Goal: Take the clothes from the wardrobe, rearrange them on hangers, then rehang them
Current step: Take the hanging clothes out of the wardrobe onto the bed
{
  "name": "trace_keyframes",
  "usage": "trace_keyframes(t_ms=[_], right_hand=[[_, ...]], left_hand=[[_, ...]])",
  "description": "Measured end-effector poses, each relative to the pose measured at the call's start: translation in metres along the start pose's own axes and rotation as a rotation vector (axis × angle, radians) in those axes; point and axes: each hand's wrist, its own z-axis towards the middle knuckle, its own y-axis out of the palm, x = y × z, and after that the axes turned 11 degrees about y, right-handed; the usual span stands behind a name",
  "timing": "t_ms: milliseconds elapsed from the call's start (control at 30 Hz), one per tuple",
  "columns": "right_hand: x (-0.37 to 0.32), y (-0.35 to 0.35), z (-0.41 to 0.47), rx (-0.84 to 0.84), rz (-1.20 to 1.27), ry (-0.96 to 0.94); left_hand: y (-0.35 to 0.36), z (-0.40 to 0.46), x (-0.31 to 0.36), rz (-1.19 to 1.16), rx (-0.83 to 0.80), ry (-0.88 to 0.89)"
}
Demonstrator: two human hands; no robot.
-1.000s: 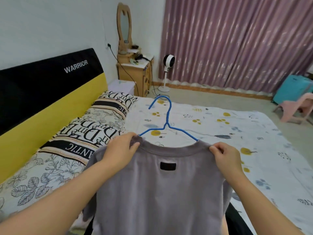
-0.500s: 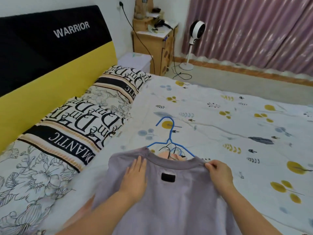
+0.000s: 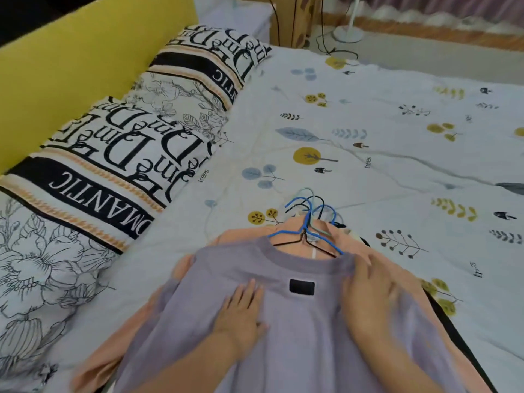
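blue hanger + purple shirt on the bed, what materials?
Blue hanger: thin wire, likely metal under a smooth blue coating; slim bent rod, twisted neck. Purple shirt: soft matte knit, probably cotton jersey; ribbed collar, drapes and wrinkles under the left hand. Fibre can't be confirmed.

Lavender shirt (image 3: 297,321) lies flat on the bed (image 3: 368,154), on top of a peach garment (image 3: 377,251). Left hand (image 3: 241,313) flat on its chest, fingers straight. Right hand (image 3: 368,290) flat on the right shoulder (blurred). Blue hanger (image 3: 307,225) pokes out of the collar among other hanger hooks. 2 lettered pillows (image 3: 113,154) at left.
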Motion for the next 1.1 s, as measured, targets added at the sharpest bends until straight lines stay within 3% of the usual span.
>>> trace_keyframes(t_ms=[33, 167, 367, 500, 633, 1100], right_hand=[[-0.006, 0.008, -0.020, -0.016, -0.049, -0.074], [0.003, 0.044, -0.051, -0.394, -0.368, -0.148], [-0.004, 0.027, -0.037, -0.559, -0.438, -0.189], [-0.011, -0.020, -0.033, -0.499, -0.527, -0.311], [-0.019, -0.066, -0.057, -0.493, -0.448, -0.408], [0.002, -0.197, -0.267, -0.683, -0.540, -0.377]], left_hand=[[0.004, 0.002, -0.002, 0.008, 0.000, -0.006], [0.007, 0.008, -0.003, 0.022, -0.016, -0.015], [-0.014, -0.001, 0.001, 0.004, -0.080, -0.001], [-0.039, -0.028, 0.012, -0.080, -0.096, 0.008], [-0.056, -0.073, 0.014, -0.092, -0.069, 0.060], [-0.050, -0.341, -0.014, -0.060, 0.060, 0.061]])
